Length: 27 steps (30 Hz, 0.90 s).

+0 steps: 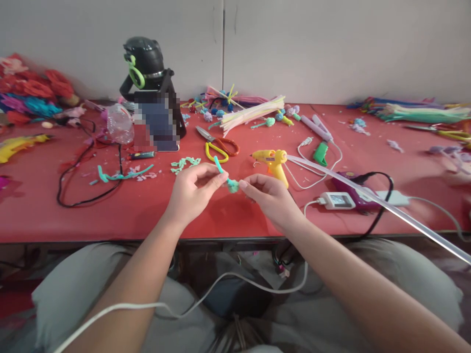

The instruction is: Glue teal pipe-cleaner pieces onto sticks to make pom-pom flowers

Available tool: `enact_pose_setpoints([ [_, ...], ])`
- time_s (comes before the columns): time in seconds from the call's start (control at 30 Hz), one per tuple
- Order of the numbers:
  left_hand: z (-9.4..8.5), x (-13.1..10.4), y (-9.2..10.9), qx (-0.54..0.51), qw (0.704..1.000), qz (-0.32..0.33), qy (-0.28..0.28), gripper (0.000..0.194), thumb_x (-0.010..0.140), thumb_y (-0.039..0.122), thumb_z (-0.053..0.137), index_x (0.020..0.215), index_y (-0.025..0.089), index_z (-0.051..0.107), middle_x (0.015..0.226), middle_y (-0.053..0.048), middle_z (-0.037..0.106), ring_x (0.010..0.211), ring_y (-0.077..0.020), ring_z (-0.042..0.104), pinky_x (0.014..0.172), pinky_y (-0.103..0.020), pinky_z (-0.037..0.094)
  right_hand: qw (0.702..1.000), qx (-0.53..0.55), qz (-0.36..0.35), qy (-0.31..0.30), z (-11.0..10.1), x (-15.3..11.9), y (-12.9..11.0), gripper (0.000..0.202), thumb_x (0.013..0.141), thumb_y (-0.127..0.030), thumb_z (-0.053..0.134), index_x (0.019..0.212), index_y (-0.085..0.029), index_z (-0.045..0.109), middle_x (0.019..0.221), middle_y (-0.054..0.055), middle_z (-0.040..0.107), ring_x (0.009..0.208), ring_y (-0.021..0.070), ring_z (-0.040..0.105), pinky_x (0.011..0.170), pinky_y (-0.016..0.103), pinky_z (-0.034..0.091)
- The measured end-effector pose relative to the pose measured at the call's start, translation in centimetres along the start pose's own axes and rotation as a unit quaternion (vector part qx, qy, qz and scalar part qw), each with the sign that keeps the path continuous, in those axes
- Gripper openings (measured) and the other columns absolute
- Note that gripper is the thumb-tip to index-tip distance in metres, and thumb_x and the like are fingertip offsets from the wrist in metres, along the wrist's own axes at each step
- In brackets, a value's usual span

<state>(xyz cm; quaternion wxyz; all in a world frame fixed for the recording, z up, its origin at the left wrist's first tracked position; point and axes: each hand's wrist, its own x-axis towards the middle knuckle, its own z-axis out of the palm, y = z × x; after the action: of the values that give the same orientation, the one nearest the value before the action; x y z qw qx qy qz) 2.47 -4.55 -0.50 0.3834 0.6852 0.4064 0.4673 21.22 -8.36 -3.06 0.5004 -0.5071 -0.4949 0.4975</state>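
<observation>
My left hand [195,189] pinches a teal pipe cleaner [219,165] between thumb and fingers, its free end poking up and away from me. At its near end sits a small pale green fuzzy bundle [233,186], just above the table's front part. The thumb and fingers of my right hand [270,196] close at that bundle's right side. Behind my hands lie scissors [221,148] with one yellow and one orange handle. A yellow glue gun [271,159] rests beyond my right hand, a long clear glue stick [386,208] reaching from its back. Short green clippings [184,164] lie near my left hand.
A black bottle [145,59] stands behind a phone [158,120]. Bundled pipe cleaners [253,113] lie at the back. A lilac tool [317,128] and purple power strip [348,184] are right. A black cable [79,202] loops left; a white cable [221,279] crosses my lap.
</observation>
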Motion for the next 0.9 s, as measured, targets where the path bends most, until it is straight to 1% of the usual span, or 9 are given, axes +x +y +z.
enact_pose_setpoints([
  [0.17, -0.04, 0.14, 0.21, 0.002, 1.000, -0.003, 0.004, 0.020, 0.086, 0.035, 0.078, 0.080, 0.017, 0.074, 0.083, -0.005, 0.078, 0.080, -0.0188, 0.074, 0.076, -0.027, 0.061, 1.000, -0.009, -0.007, 0.001, -0.20, -0.09, 0.10, 0.040, 0.083, -0.056, 0.074, 0.083, -0.018, 0.065, 0.075, -0.001, 0.060, 0.069, 0.0123, 0.048, 0.067, 0.030, 0.037],
  [0.33, -0.13, 0.09, -0.28, 0.002, 1.000, -0.003, 0.003, 0.022, 0.085, 0.038, 0.080, 0.080, 0.017, 0.074, 0.084, -0.005, 0.078, 0.081, -0.0192, 0.073, 0.076, -0.027, 0.060, 1.000, -0.004, -0.020, -0.005, -0.40, -0.22, -0.22, 0.039, 0.084, -0.056, 0.074, 0.082, -0.019, 0.064, 0.073, -0.001, 0.057, 0.068, 0.0123, 0.047, 0.067, 0.029, 0.037],
  [0.53, 0.02, 0.04, -0.20, -0.008, 1.000, -0.009, -0.001, 0.026, 0.084, 0.043, 0.081, 0.081, 0.018, 0.074, 0.084, -0.005, 0.078, 0.082, -0.0202, 0.074, 0.077, -0.028, 0.061, 1.000, -0.008, -0.009, -0.009, -0.08, -0.07, 0.02, 0.042, 0.083, -0.060, 0.074, 0.084, -0.018, 0.066, 0.076, -0.001, 0.059, 0.068, 0.0127, 0.047, 0.066, 0.030, 0.036],
  [0.73, -0.08, -0.04, -0.05, -0.022, 1.000, -0.008, -0.011, 0.020, 0.087, 0.036, 0.079, 0.081, 0.017, 0.074, 0.084, -0.004, 0.078, 0.082, -0.0182, 0.074, 0.078, -0.026, 0.060, 1.000, -0.023, -0.012, 0.008, 0.02, -0.01, 0.12, 0.043, 0.082, -0.060, 0.074, 0.082, -0.018, 0.064, 0.075, 0.000, 0.060, 0.068, 0.0127, 0.047, 0.067, 0.031, 0.037],
  [0.9, 0.00, -0.01, 0.02, -0.033, 0.999, -0.017, -0.017, 0.020, 0.087, 0.036, 0.079, 0.081, 0.017, 0.074, 0.083, -0.005, 0.078, 0.082, -0.0194, 0.075, 0.081, -0.029, 0.061, 0.999, -0.033, -0.013, 0.016, 0.15, -0.11, 0.12, 0.044, 0.082, -0.062, 0.073, 0.082, -0.019, 0.064, 0.073, -0.001, 0.058, 0.066, 0.0125, 0.046, 0.064, 0.031, 0.035],
])
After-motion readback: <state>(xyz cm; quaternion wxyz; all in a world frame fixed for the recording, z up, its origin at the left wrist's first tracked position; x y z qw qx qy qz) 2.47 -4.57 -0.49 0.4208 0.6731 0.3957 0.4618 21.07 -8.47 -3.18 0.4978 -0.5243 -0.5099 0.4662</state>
